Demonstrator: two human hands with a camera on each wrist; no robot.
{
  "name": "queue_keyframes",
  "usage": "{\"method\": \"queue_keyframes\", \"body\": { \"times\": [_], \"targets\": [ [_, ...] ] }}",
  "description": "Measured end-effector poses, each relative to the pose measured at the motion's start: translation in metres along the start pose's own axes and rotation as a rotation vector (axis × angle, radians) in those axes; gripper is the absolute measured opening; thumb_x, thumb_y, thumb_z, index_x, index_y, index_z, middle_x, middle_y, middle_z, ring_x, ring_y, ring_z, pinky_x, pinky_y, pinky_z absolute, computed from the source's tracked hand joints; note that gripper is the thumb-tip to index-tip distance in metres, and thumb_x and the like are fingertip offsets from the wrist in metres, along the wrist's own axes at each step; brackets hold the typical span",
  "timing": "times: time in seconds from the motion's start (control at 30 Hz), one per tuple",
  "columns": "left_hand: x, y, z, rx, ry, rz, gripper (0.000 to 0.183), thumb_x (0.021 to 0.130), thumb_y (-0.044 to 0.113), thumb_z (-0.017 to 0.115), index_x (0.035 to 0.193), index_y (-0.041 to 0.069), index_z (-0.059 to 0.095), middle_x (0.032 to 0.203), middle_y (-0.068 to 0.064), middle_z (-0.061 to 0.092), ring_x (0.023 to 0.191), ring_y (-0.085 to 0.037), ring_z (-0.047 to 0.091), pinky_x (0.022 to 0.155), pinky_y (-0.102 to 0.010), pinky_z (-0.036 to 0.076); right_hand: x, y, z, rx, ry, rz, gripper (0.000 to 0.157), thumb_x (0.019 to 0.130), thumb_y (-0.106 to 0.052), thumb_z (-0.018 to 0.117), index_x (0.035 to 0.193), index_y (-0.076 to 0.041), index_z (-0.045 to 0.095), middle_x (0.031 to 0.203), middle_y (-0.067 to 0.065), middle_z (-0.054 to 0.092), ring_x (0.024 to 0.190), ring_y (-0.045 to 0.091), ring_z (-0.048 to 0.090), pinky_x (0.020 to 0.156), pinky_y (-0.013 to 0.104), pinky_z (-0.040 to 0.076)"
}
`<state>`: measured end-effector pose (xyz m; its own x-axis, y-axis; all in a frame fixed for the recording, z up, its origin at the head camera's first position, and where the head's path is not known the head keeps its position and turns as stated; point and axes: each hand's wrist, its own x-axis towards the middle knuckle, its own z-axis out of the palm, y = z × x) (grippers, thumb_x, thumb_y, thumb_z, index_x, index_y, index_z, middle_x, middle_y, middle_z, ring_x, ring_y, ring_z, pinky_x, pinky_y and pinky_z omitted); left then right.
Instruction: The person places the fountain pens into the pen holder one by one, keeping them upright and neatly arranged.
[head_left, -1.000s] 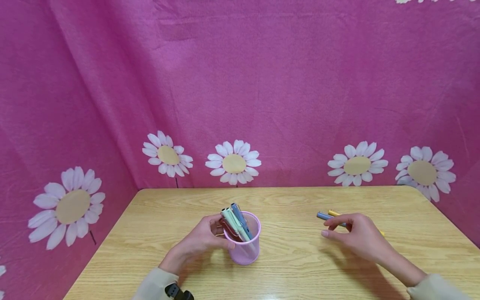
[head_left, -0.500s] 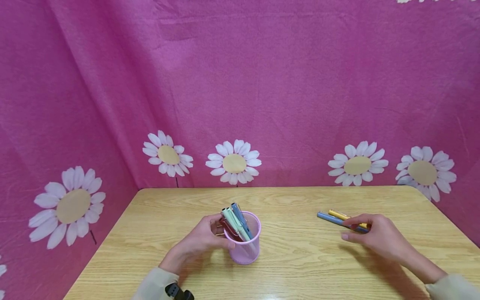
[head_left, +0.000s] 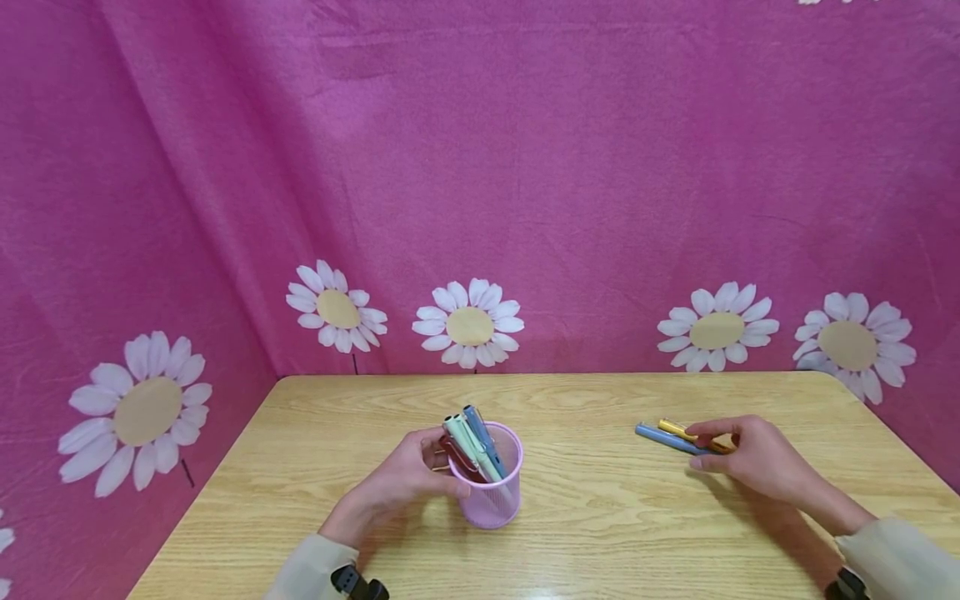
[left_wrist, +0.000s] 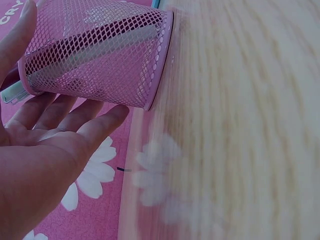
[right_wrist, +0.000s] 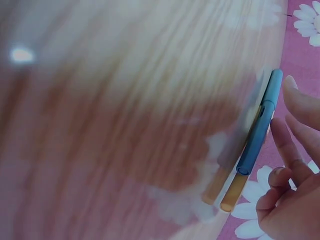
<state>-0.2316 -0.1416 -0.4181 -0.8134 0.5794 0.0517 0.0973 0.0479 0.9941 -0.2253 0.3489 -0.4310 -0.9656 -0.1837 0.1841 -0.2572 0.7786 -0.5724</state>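
A pink mesh pen holder (head_left: 491,500) stands upright on the table, with a dark red pen (head_left: 460,459), pale green pens (head_left: 471,446) and a blue pen (head_left: 486,442) leaning in it. My left hand (head_left: 405,475) holds its left side, thumb in front and fingers behind; the left wrist view shows the mesh wall (left_wrist: 100,55) beside those fingers. To the right lie a loose blue pen (head_left: 663,438) and a yellow pen (head_left: 673,428), side by side. My right hand (head_left: 768,467) hovers over their right ends, thumb and index finger apart. It partly hides the yellow pen.
The wooden table (head_left: 570,467) runs back to a pink curtain (head_left: 585,183) printed with white daisies. More of the curtain hangs along the left side. Dark bands (head_left: 358,582) sit at both wrists.
The right hand has first moved right along the two loose pens, uncovering more of the blue one, then shifted slightly back towards the yellow pen. The left hand and pen holder stay put.
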Motion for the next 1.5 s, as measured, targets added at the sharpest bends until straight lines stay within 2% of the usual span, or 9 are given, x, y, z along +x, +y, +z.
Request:
{"method": "queue_keyframes", "body": {
  "times": [0.17, 0.37, 0.5, 0.63, 0.73, 1.03, 1.33, 1.5],
  "targets": [
    [0.000, 0.000, 0.000, -0.009, 0.003, -0.004, 0.065, 0.084, 0.003, 0.086, 0.143, -0.004, 0.058, 0.127, -0.016, 0.070, 0.116, -0.027, 0.066, 0.100, -0.037, 0.056, 0.005, 0.001, 0.000, -0.032, -0.006, -0.011, 0.039, 0.083, -0.022, 0.091, 0.116, -0.005, 0.081, 0.113, 0.013, 0.076, 0.091, 0.021, 0.057, 0.070, 0.027, 0.042],
    [0.000, 0.000, -0.001, -0.001, 0.002, 0.004, 0.064, 0.085, 0.003, 0.085, 0.142, -0.006, 0.058, 0.127, -0.016, 0.070, 0.116, -0.028, 0.066, 0.100, -0.037, 0.056, 0.007, 0.001, 0.002, -0.024, -0.020, -0.019, 0.033, 0.081, -0.018, 0.093, 0.111, -0.007, 0.082, 0.113, 0.014, 0.076, 0.099, 0.024, 0.061, 0.076, 0.033, 0.048],
    [0.000, 0.001, -0.001, -0.004, 0.019, -0.023, 0.067, 0.084, 0.004, 0.086, 0.144, -0.004, 0.058, 0.129, -0.016, 0.068, 0.118, -0.029, 0.065, 0.102, -0.037, 0.055, 0.007, -0.003, 0.004, 0.006, -0.045, -0.021, 0.029, 0.079, -0.012, 0.093, 0.106, -0.010, 0.083, 0.111, 0.011, 0.076, 0.094, 0.022, 0.059, 0.074, 0.030, 0.047],
    [-0.001, 0.001, -0.001, -0.001, 0.028, -0.042, 0.071, 0.083, 0.006, 0.088, 0.146, -0.002, 0.057, 0.132, -0.015, 0.067, 0.121, -0.030, 0.065, 0.104, -0.039, 0.054, 0.006, -0.006, 0.005, 0.049, -0.068, -0.030, 0.028, 0.079, -0.006, 0.091, 0.106, -0.007, 0.083, 0.105, 0.008, 0.077, 0.087, 0.017, 0.057, 0.070, 0.025, 0.045],
    [-0.001, 0.000, -0.002, 0.011, 0.018, -0.032, 0.070, 0.084, 0.007, 0.087, 0.146, -0.003, 0.056, 0.132, -0.016, 0.067, 0.121, -0.030, 0.064, 0.105, -0.038, 0.054, 0.007, -0.008, 0.007, 0.078, -0.080, -0.019, 0.029, 0.080, -0.005, 0.090, 0.107, -0.004, 0.082, 0.101, 0.004, 0.076, 0.085, 0.015, 0.058, 0.069, 0.025, 0.046],
    [0.000, -0.002, -0.003, -0.023, 0.002, 0.001, 0.072, 0.084, 0.006, 0.088, 0.146, -0.008, 0.054, 0.130, -0.018, 0.067, 0.118, -0.031, 0.066, 0.104, -0.037, 0.054, 0.009, -0.017, 0.013, 0.081, -0.091, -0.010, 0.028, 0.083, -0.010, 0.090, 0.107, -0.001, 0.081, 0.086, -0.002, 0.070, 0.076, 0.013, 0.050, 0.063, 0.026, 0.037],
    [0.001, -0.003, -0.002, -0.027, 0.004, 0.007, 0.070, 0.084, 0.003, 0.087, 0.145, -0.010, 0.054, 0.129, -0.018, 0.067, 0.118, -0.031, 0.066, 0.105, -0.038, 0.053, 0.011, -0.027, 0.017, 0.103, -0.113, 0.069, 0.026, 0.083, -0.008, 0.089, 0.105, 0.002, 0.080, 0.096, 0.005, 0.076, 0.084, 0.018, 0.057, 0.066, 0.025, 0.046],
    [0.001, -0.003, -0.002, -0.018, 0.005, -0.004, 0.070, 0.084, 0.004, 0.087, 0.145, -0.008, 0.054, 0.130, -0.017, 0.067, 0.119, -0.031, 0.066, 0.104, -0.037, 0.054, 0.010, -0.029, 0.021, 0.158, -0.137, 0.047, 0.023, 0.082, -0.007, 0.089, 0.102, 0.001, 0.081, 0.094, 0.005, 0.077, 0.079, 0.012, 0.055, 0.063, 0.024, 0.044]
  ]
}}
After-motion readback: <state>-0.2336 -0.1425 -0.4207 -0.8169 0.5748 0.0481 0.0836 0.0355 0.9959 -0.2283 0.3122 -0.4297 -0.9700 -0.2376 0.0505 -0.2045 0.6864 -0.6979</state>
